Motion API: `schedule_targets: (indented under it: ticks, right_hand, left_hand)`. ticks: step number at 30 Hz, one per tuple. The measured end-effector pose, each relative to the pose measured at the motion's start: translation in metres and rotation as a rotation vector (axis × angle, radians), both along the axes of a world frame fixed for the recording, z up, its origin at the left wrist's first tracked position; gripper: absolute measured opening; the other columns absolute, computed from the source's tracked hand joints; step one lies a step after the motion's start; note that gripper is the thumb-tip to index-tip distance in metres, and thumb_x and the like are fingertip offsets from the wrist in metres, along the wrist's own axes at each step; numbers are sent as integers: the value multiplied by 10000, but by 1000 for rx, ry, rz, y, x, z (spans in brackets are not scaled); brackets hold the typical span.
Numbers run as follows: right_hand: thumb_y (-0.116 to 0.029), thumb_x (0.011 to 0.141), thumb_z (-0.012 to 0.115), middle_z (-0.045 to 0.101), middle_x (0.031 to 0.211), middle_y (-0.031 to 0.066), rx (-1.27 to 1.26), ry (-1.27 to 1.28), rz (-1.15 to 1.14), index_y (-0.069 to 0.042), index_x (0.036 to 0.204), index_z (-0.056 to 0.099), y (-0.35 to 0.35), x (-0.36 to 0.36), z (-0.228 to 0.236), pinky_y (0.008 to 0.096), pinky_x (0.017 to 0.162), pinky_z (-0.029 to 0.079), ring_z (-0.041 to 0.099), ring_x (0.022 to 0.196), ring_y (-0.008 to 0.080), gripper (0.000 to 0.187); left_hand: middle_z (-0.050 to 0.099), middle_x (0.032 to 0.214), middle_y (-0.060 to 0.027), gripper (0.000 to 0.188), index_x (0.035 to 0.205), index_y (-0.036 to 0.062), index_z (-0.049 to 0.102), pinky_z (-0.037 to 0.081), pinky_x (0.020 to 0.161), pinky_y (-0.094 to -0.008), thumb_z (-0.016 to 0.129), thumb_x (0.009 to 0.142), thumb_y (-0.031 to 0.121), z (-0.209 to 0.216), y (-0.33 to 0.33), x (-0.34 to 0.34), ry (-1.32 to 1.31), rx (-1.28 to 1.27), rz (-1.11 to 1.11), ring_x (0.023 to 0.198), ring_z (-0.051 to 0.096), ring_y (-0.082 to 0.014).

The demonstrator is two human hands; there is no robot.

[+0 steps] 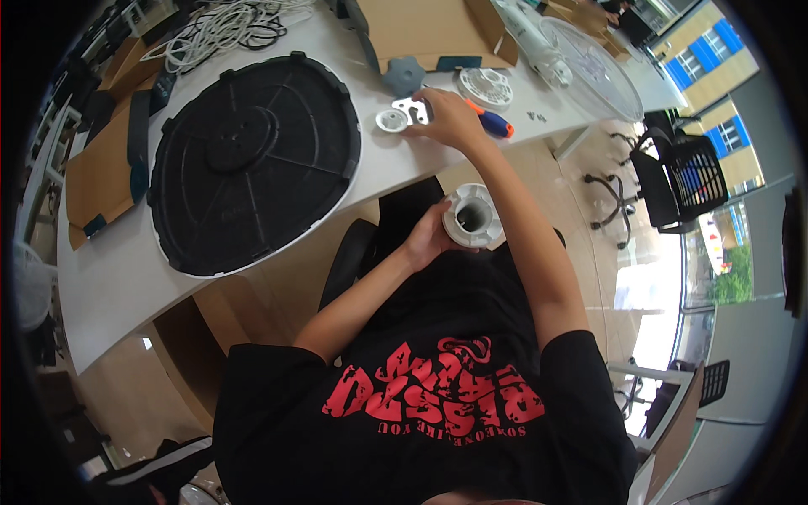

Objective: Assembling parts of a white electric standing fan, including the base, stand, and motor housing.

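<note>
My left hand (427, 239) is closed around a white hollow plastic cylinder (473, 215) with a flanged rim, held upright near my lap with its open end facing up. Across the table edge reaches my right hand (451, 118), its thumb and fingers pinched on a small white bracket (416, 110) with dark holes. Beside the bracket is a white round cap (390, 121); I cannot tell whether the two are joined. A grey lobed knob (404, 77) lies just beyond. Right of the hand are a white slotted disc (486, 87) and an orange-and-blue screwdriver (497, 124).
A large black ribbed round base (311, 135) covers much of the table's left. Behind are an open cardboard box (421, 34) and coiled white cables (219, 38). Small screws (536, 116) and a clear round cover (602, 71) lie rightward. An office chair (682, 181) stands right.
</note>
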State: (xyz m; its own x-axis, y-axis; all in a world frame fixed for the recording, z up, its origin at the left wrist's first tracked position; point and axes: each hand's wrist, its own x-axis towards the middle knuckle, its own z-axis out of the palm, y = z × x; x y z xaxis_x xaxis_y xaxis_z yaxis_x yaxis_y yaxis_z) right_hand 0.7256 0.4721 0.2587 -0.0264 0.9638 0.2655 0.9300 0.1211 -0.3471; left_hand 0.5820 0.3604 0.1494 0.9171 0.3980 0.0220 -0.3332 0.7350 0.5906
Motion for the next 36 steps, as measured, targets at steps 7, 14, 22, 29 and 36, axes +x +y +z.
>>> schedule_targets:
  ticks: [7, 14, 22, 29, 36]
  right_hand:
    - [-410, 644, 838, 654, 1009, 187, -10, 16, -14, -29, 1097, 640, -6, 0, 6, 415, 847, 488, 622, 982, 335, 625]
    - [-377, 692, 824, 626, 1054, 167, 91, 259, -105, -57, 1233, 596, -73, 19, 28, 398, 890, 502, 651, 1031, 289, 669]
    - [-178, 930, 629, 496, 1246, 130, 64, 1403, -142, -83, 1425, 419, -188, 55, 22, 397, 1018, 489, 651, 1113, 353, 546]
    - [-182, 949, 666, 671, 967, 61, 64, 1086, -432, -56, 1242, 566, -234, 75, -19, 278, 828, 509, 656, 904, 130, 333]
    - [-138, 933, 672, 722, 1000, 90, -16, 950, -531, -18, 1231, 600, -250, 74, -21, 271, 861, 473, 636, 925, 112, 329]
  left_hand:
    - [591, 1324, -166, 675, 1458, 42, 380, 559, 904, -477, 320, 1010, 545, 5, 1, 7, 27, 34, -25, 1121, 647, -333]
    - [600, 1307, -173, 626, 1454, 41, 387, 585, 880, -477, 288, 1038, 498, 2, 3, 21, 19, -18, -72, 1093, 663, -336]
    - [612, 1286, -182, 624, 1461, 67, 373, 569, 883, -454, 258, 1026, 500, -1, 6, 48, 35, 7, -191, 1049, 682, -346]
    - [595, 1307, -183, 593, 1457, 47, 378, 581, 890, -466, 234, 1048, 452, 5, 3, 70, 51, 10, -279, 1091, 666, -325]
    - [553, 1364, -167, 602, 1474, 68, 354, 565, 908, -474, 238, 1036, 465, 3, 0, 83, 94, 20, -318, 1170, 622, -323]
